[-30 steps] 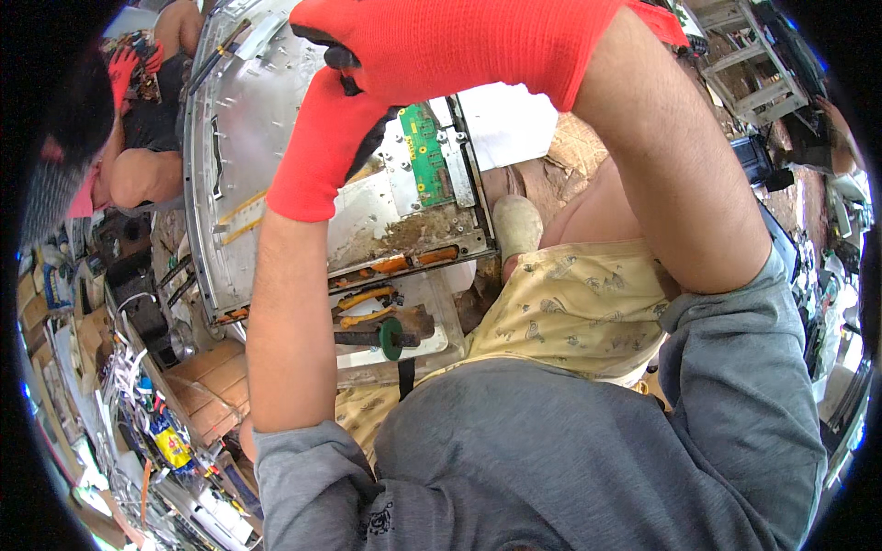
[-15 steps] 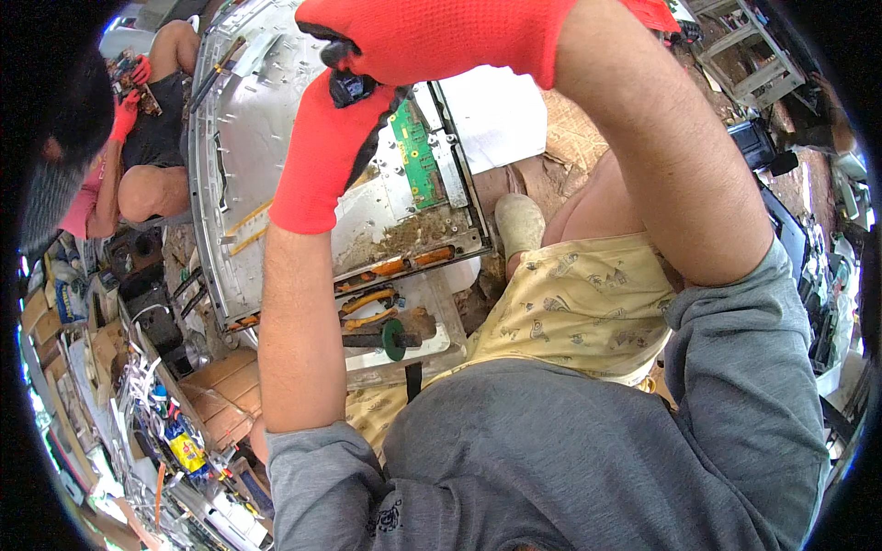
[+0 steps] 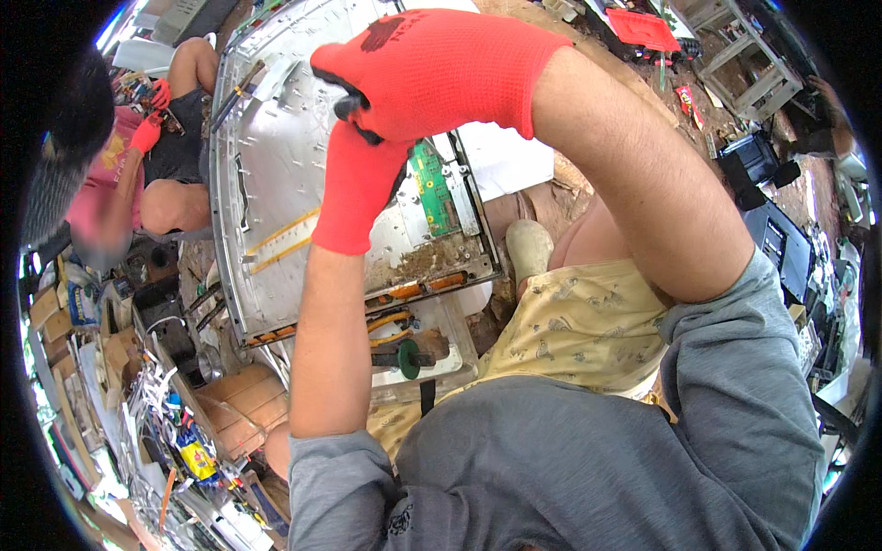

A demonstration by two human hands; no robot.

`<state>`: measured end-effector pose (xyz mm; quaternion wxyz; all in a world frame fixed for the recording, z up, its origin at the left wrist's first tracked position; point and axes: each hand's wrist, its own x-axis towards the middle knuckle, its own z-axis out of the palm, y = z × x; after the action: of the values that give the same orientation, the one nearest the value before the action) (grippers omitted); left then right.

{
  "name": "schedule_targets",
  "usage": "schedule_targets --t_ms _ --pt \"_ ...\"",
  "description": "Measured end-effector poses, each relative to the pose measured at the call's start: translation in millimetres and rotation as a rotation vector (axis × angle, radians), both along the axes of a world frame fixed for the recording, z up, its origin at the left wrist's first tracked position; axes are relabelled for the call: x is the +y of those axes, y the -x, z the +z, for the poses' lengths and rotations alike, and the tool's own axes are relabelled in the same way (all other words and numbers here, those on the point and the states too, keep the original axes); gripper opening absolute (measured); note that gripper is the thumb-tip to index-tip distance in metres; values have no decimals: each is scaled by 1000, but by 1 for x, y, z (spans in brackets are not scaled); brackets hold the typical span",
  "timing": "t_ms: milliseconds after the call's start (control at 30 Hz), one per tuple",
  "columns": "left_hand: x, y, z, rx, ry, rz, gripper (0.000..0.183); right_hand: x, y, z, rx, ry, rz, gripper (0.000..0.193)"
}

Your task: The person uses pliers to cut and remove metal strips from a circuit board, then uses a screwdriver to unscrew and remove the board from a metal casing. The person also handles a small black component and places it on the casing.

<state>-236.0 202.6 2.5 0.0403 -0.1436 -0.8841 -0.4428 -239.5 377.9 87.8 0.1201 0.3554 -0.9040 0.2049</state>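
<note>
Both my hands wear red gloves with black palms and meet above a large silver metal panel (image 3: 276, 174), which looks like the back of a flat screen. My right hand (image 3: 450, 73) reaches across from the right, fingers curled over the top of my left hand (image 3: 360, 188). Both hands are closed. Something small and dark shows at their meeting point, but the gloves hide what it is. A green circuit board (image 3: 434, 188) is fixed on the panel just right of my left hand. Brown dirt lies along the panel's near edge.
A clear plastic bin (image 3: 450, 367) with yellow-handled tools and a green disc on a dark rod (image 3: 409, 359) stands below the panel. At the left, another person in red gloves (image 3: 147, 133) handles parts. Scrap and cardboard (image 3: 234, 404) lie lower left; a wooden frame (image 3: 753, 69) stands upper right.
My hands have shifted right and toward me over the panel, still together. The dark thing between them, plainer before, is now mostly covered. The whole view has tilted slightly.
</note>
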Motion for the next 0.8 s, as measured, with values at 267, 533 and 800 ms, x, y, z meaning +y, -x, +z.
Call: schedule_targets --t_ms 267,533,800 --pt "-1 -1 -5 183 114 -1 30 8 -7 32 -368 25 115 30" --pt "-22 33 -22 38 -409 -66 34 15 1 39 -233 53 153 30" --pt "26 20 -13 112 -200 -94 32 28 14 55 -144 24 92 31"
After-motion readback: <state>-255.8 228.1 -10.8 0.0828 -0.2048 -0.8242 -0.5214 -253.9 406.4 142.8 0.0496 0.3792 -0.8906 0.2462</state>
